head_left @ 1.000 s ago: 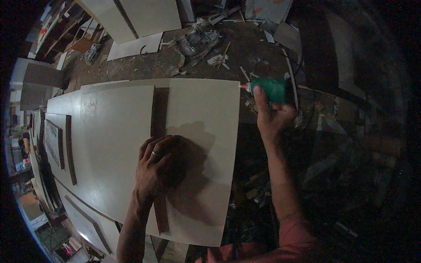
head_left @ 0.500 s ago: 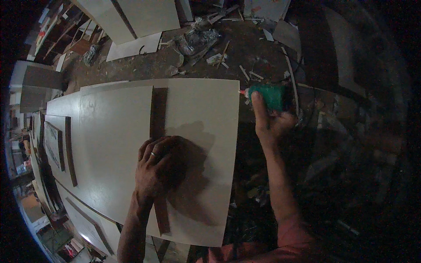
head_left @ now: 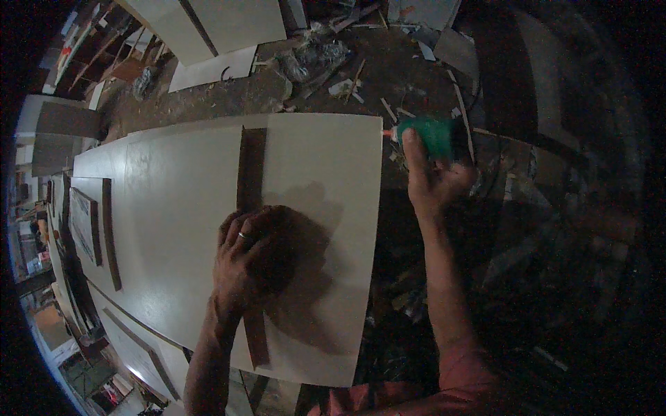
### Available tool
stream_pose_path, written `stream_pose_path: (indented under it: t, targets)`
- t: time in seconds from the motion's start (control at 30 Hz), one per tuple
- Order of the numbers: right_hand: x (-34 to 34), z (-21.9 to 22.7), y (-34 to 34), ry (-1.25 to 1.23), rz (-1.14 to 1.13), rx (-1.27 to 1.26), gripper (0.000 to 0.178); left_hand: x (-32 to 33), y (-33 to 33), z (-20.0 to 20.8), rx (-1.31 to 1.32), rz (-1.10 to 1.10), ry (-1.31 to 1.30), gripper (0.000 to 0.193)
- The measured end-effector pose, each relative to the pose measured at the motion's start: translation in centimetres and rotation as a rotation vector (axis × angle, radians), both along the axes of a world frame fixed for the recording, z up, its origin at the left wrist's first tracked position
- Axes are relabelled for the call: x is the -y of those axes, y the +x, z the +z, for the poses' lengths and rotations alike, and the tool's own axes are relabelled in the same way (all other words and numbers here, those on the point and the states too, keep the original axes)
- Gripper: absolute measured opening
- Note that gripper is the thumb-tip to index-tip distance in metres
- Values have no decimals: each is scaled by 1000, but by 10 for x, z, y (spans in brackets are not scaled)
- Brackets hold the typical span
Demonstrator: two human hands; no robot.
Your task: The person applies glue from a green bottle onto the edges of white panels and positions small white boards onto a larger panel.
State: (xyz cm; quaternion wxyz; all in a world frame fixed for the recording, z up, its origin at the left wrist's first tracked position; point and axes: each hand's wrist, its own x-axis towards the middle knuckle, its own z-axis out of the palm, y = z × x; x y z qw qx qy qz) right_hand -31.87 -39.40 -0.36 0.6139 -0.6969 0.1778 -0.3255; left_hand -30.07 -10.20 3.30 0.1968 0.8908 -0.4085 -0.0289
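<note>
Pressing my left hand (head_left: 244, 260) flat on the dark strip (head_left: 251, 229), I keep my fingers together and spread over it, a ring on one of them. The strip runs from the near edge of the pale panel (head_left: 319, 208) up toward its far edge, and my palm covers its middle. It lies along the seam where this panel meets a second pale panel (head_left: 173, 208) on my left, which lies alongside and touches it.

My right hand (head_left: 433, 180) is off the panel's right edge, near its far right corner. Its fingers are clamped around a green bottle (head_left: 431, 135), thumb on top, the small red-tipped nozzle pointing at that corner, just beside it but not touching.

Farther left, near the left edge of the bench, lie two more dark strips (head_left: 109, 229) on smaller boards.

Beyond the far edge the floor (head_left: 388, 76) is littered with scraps and offcuts, and more pale boards (head_left: 229, 24) lean or lie at the top. The right side is too dark to make out.
</note>
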Motion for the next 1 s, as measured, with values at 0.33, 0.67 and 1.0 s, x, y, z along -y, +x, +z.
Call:
stream_pose_path:
  t: [0.33,0.67,1.0]
  targets:
    - [-45,21,-76,699,10,10,23,-5,1,-1,-23,33,40,40]
    - [-75,2,-140,7,50,89,43,-16,6,-15,81,0,40,41]
    - [-93,5,-194,-392,174,-64,82,-9,8,-13,105,-9,-16,45]
